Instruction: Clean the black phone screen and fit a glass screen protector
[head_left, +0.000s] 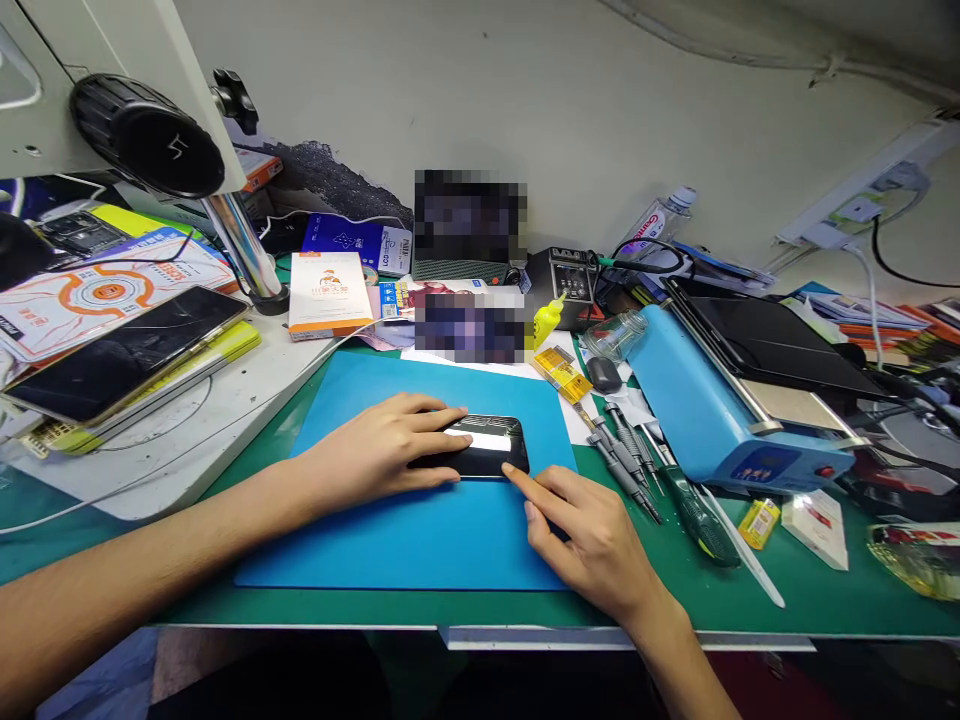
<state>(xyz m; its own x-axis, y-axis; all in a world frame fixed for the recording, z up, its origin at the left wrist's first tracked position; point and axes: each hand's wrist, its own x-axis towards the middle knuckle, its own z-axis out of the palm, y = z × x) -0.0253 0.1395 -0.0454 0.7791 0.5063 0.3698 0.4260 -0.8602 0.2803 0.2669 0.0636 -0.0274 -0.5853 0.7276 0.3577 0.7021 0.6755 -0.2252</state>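
Observation:
A black smartphone (491,458) lies flat, screen up, on the blue mat (390,535), with a bright reflection across its glass. My left hand (390,442) holds its left end, the thumb along the near edge and the fingers over the screen and far edge. Part of the phone is hidden under that hand. With its index finger stretched out, my right hand (589,530) touches the near right corner of the phone. The other fingers of this hand are loosely bent, and it holds nothing.
To the right lie several grey screwdrivers (622,460), a green-handled tool (697,515) and a blue machine (675,400) bearing a black tablet-like panel (780,340). At left, a microscope stand (255,250) rises beside another phone (127,350). Behind the mat is a white-orange box (330,290).

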